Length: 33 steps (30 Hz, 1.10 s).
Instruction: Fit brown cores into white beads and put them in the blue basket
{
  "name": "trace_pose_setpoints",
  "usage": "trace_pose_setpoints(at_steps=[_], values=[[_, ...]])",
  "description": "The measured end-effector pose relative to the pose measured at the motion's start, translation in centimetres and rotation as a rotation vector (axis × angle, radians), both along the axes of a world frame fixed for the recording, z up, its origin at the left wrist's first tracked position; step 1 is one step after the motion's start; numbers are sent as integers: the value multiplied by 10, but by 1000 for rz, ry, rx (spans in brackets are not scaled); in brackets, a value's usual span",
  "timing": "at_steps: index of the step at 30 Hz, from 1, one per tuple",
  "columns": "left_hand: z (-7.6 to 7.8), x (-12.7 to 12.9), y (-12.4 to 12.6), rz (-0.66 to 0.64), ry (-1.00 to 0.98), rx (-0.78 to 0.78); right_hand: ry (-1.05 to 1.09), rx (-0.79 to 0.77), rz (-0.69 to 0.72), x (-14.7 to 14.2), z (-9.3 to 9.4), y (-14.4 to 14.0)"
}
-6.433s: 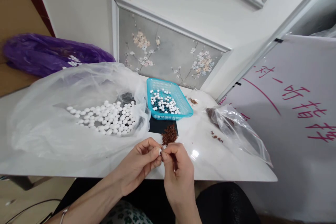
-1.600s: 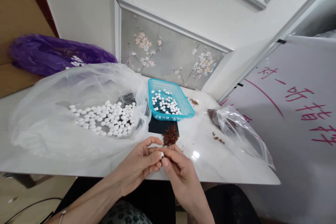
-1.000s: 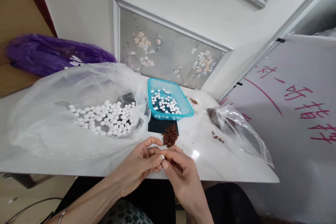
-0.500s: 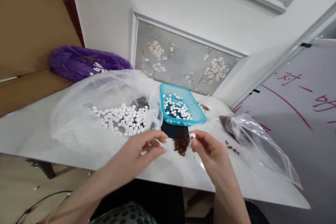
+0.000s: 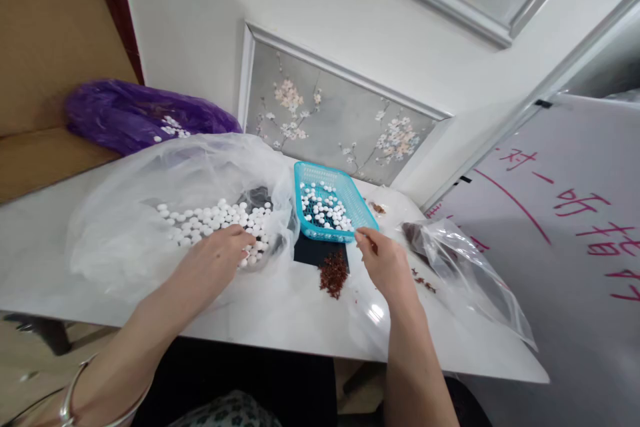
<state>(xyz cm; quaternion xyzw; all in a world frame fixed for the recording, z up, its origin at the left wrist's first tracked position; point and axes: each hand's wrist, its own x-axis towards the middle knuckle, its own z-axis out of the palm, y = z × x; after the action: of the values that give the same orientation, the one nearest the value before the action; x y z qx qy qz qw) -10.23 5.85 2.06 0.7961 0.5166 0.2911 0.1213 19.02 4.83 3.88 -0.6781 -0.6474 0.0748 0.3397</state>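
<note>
My left hand (image 5: 217, 259) reaches into a big clear plastic bag (image 5: 150, 170), its fingertips resting on a heap of small white beads (image 5: 200, 219) near the bag's mouth. I cannot see whether it grips one. My right hand (image 5: 383, 261) is at the front right corner of a blue plastic basket (image 5: 320, 235) with several white beads (image 5: 327, 210) in it. Its thumb and forefinger are pinched at the rim, and no bead shows between them. A small pile of red-brown bits (image 5: 334, 273) lies between my hands, partly on a black pad (image 5: 311, 253).
The white table (image 5: 280, 310) stands against a wall with a flowered panel (image 5: 330, 123). A clear zip bag (image 5: 467, 270) with brown bits lies to the right. A purple bag (image 5: 125, 117) sits at the far left, and a whiteboard (image 5: 550, 233) with red writing leans on the right.
My hands were together at the table's front edge working on one white bead. They parted: the right carried the bead up to the basket, the left went into the clear bag.
</note>
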Motion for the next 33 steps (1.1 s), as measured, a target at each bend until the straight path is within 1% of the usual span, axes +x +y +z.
trace_pose_setpoints(at_steps=[1,3,5,7,8,10,12,13,15,16,19,22,25,28,31,33], values=[[3,1,-1,3,33,21,13,-27,31,-1,-2,-9],[11,4,-4,24,8,32,45,-78,99,-3,-9,-27],[21,10,-10,52,-80,25,77,-111,155,-5,-18,-41],[29,20,-20,25,-243,-33,105,-124,178,-7,-27,-51],[31,26,-26,-14,-345,-97,119,-126,178,-8,-31,-55],[31,41,-39,-125,-560,-301,143,-127,167,-8,-36,-59],[25,56,-50,-225,-766,-559,161,-128,153,-9,-39,-60],[20,63,-55,-251,-871,-681,167,-128,146,-10,-40,-61],[8,77,-60,-264,-1074,-885,171,-129,135,-12,-42,-61],[3,82,-61,-257,-1161,-964,171,-129,130,-13,-43,-60],[-9,93,-59,-236,-1331,-1118,168,-118,122,-16,-48,-60],[-13,96,-54,-229,-1416,-1194,175,-97,123,-16,-53,-61],[-13,94,-51,-231,-1475,-1228,198,-67,113,-15,-55,-65],[-13,93,-50,-243,-1515,-1252,361,-53,127,-17,-54,-72],[-12,93,-51,-246,-1513,-1253,578,-49,204,-25,-48,-79],[-12,92,-51,-244,-1499,-1245,660,-38,240,-30,-43,-83]])
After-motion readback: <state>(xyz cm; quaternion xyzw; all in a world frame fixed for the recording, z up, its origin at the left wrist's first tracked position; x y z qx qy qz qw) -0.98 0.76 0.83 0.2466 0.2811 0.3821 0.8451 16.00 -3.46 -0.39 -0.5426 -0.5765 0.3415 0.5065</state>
